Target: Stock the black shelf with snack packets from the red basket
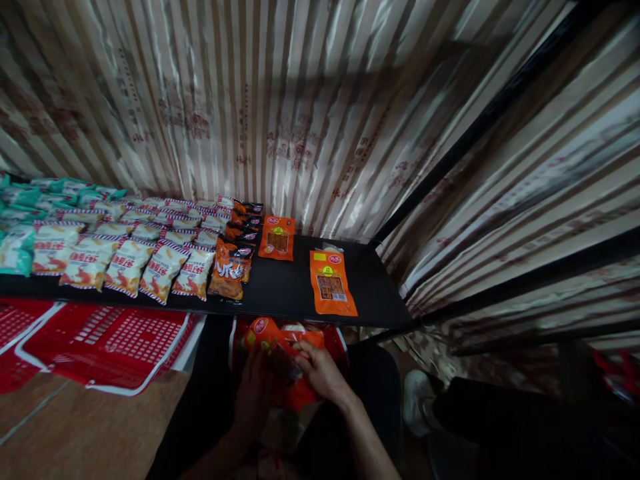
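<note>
Below the shelf edge, an orange snack packet [265, 331] is between my two hands. My left hand [254, 387] is dark and partly in shadow, its fingers closed around the packet's left side. With thumb and fingers pressed together, my right hand [320, 371] grips the right side of the orange packaging. Other orange packets lie beneath, inside a red basket [341, 343] between my knees; my hands partly hide them. On the black shelf above, one orange packet [332, 283] lies near the right end, and another orange packet [277, 238] rests farther back.
The black shelf [285, 293] carries rows of white shrimp-snack bags [127, 265], orange-brown bags [227, 270] and green bags [17, 250]. Red baskets [113, 347] stand below at left. A striped curtain [300, 100] hangs behind; a dark pole [470, 127] slants at right.
</note>
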Demonstrator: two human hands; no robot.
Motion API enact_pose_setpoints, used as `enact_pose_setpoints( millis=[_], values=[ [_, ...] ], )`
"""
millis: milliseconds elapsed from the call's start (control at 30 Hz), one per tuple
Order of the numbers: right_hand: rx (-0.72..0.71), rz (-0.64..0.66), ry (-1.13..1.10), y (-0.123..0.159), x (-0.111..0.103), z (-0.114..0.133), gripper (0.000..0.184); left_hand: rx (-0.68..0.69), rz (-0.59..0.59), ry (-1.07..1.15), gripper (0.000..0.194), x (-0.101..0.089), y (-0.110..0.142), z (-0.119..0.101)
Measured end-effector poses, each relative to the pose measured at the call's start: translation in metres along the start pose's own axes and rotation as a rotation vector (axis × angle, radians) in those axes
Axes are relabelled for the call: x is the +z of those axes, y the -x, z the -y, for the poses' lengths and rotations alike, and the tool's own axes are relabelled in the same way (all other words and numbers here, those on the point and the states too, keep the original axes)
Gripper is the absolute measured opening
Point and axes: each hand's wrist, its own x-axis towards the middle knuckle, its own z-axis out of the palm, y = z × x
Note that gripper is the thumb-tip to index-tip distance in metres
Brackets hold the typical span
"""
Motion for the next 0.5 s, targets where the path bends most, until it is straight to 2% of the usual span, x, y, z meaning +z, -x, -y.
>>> enact_pose_setpoints(
  millis=[200, 500],
  values=[
    [-0.034, 0.056, -0.367, 0.002, -0.008, -0.005, 0.029, 0.053, -0.054, -0.061, 0.049, -0.009, -0.006, -0.021],
    [-0.032, 0.039, -0.585, 0.010, -0.006, -0.011, 0.035, 0.053, -0.127, -0.029, 0.041, -0.006, -0.010, -0.036]
  ],
)
